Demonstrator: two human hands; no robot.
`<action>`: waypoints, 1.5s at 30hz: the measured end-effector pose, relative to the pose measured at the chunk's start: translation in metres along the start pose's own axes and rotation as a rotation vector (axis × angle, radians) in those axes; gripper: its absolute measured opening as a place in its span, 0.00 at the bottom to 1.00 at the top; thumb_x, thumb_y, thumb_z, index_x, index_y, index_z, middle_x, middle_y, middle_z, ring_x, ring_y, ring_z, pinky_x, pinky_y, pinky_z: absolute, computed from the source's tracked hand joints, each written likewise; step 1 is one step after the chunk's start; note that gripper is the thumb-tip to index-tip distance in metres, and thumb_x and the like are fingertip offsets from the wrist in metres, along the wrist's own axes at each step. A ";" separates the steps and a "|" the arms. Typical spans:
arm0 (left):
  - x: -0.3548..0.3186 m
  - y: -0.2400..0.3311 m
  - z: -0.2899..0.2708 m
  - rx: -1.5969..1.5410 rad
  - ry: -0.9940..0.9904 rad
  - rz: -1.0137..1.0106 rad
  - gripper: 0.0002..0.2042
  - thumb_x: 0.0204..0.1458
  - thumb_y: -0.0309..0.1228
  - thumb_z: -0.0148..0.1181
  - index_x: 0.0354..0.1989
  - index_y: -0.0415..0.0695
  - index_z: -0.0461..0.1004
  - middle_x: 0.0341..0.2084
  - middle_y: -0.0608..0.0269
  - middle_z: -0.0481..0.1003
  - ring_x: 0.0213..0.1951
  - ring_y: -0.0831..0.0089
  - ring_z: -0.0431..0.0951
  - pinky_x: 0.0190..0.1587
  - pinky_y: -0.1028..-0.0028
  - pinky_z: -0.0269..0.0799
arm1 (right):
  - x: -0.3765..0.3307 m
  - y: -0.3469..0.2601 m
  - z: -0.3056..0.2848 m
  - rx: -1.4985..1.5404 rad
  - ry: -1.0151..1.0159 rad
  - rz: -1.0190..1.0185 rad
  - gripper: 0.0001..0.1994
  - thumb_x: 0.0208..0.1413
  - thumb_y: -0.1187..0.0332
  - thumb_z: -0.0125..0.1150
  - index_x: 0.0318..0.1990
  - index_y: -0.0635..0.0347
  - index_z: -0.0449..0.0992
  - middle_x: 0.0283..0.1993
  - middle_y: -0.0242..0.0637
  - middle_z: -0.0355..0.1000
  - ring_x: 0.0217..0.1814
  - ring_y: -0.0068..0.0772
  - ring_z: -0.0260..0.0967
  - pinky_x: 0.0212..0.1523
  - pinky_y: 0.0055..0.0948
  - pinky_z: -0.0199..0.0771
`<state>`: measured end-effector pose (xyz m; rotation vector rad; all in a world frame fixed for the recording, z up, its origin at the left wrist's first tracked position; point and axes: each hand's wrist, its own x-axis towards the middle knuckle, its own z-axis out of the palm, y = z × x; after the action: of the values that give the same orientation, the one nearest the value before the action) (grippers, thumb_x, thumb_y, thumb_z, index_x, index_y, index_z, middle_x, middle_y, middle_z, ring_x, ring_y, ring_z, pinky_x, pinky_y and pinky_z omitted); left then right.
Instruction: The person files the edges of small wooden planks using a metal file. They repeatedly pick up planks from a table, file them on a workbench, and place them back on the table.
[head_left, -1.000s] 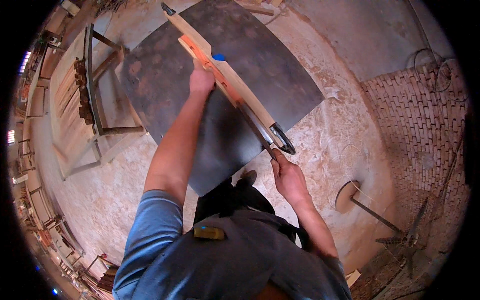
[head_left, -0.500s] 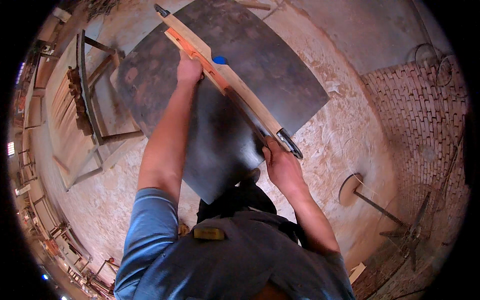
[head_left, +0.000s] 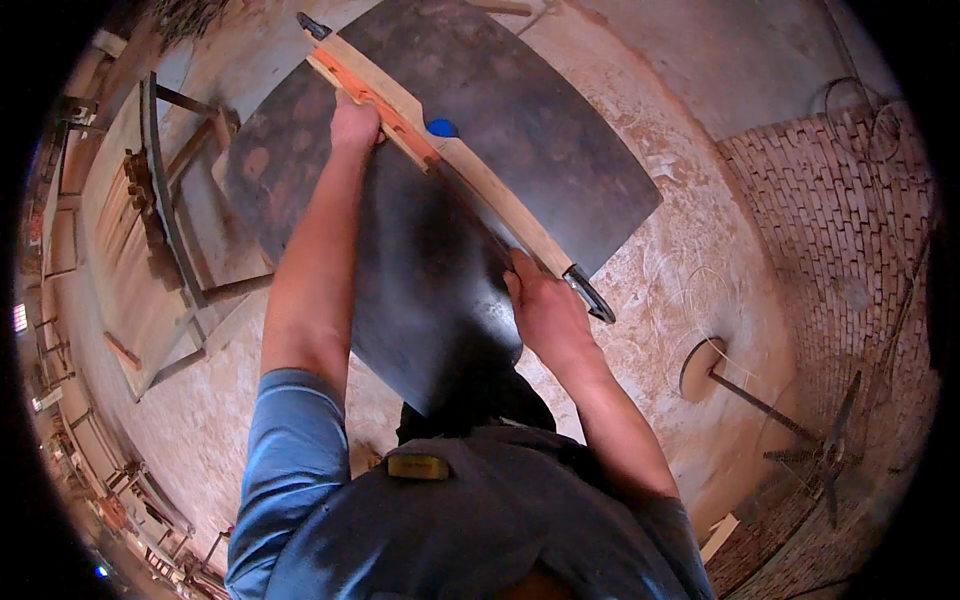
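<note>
A long pale wooden bar lies slantwise over the dark table top, with a black fitting at each end and a notch in its middle. Along its near side runs a narrow wooden strip, bright orange-red at its far-left part and dark in shade toward the right. My left hand is closed round the strip near its far-left end. My right hand is closed at the strip's near-right end, beside the bar's black fitting; its palm hides that end. A blue round piece shows in the notch.
The dark table top spreads under the bar. At left stands a wooden rack or frame with a pale panel. A round-based stand fan is at the lower right, by a brick wall. A cable trails over the floor.
Both my hands have moved a little to the left and away from me, and the strip has shifted with them along the bar. The bar has turned or shifted only slightly.
</note>
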<state>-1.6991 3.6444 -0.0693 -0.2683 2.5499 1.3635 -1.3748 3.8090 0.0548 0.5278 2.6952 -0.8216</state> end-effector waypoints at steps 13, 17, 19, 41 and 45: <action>0.086 0.001 -0.039 0.160 -0.006 -0.005 0.25 0.52 0.35 0.52 0.57 0.40 0.57 0.29 0.53 0.79 0.25 0.62 0.81 0.29 0.66 0.76 | 0.068 -0.061 0.007 0.005 0.005 -0.036 0.13 0.64 0.62 0.48 0.52 0.53 0.69 0.36 0.56 0.75 0.40 0.61 0.73 0.42 0.54 0.73; 0.092 0.016 -0.050 0.173 -0.129 -0.129 0.24 0.48 0.37 0.57 0.51 0.34 0.63 0.28 0.56 0.78 0.25 0.64 0.80 0.29 0.69 0.78 | 0.081 -0.079 0.009 -0.023 -0.050 -0.049 0.13 0.63 0.62 0.49 0.53 0.53 0.69 0.36 0.58 0.75 0.39 0.62 0.73 0.42 0.54 0.72; 0.083 0.029 -0.070 0.139 -0.328 -0.146 0.21 0.48 0.37 0.57 0.44 0.31 0.68 0.28 0.56 0.78 0.25 0.66 0.80 0.29 0.70 0.78 | 0.067 -0.082 0.011 0.019 -0.095 -0.047 0.14 0.64 0.62 0.49 0.54 0.53 0.69 0.35 0.59 0.74 0.39 0.62 0.72 0.42 0.54 0.72; -0.301 -0.053 -0.248 -0.934 -0.143 0.110 0.22 0.51 0.23 0.50 0.57 0.35 0.64 0.42 0.60 0.76 0.40 0.71 0.80 0.44 0.66 0.80 | -0.089 0.084 0.069 0.424 -0.297 -0.006 0.16 0.65 0.62 0.47 0.52 0.63 0.73 0.22 0.33 0.67 0.24 0.23 0.65 0.28 0.28 0.67; -0.370 -0.075 -0.267 -0.914 -0.046 0.142 0.20 0.51 0.25 0.52 0.55 0.37 0.66 0.41 0.65 0.76 0.40 0.75 0.79 0.44 0.69 0.79 | -0.108 0.085 0.076 0.567 -0.395 -0.006 0.15 0.65 0.62 0.47 0.48 0.64 0.74 0.20 0.29 0.64 0.22 0.18 0.60 0.23 0.23 0.62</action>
<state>-1.3573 3.3991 0.1231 -0.1952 1.7569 2.4673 -1.2311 3.8022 -0.0081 0.4113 2.0918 -1.5231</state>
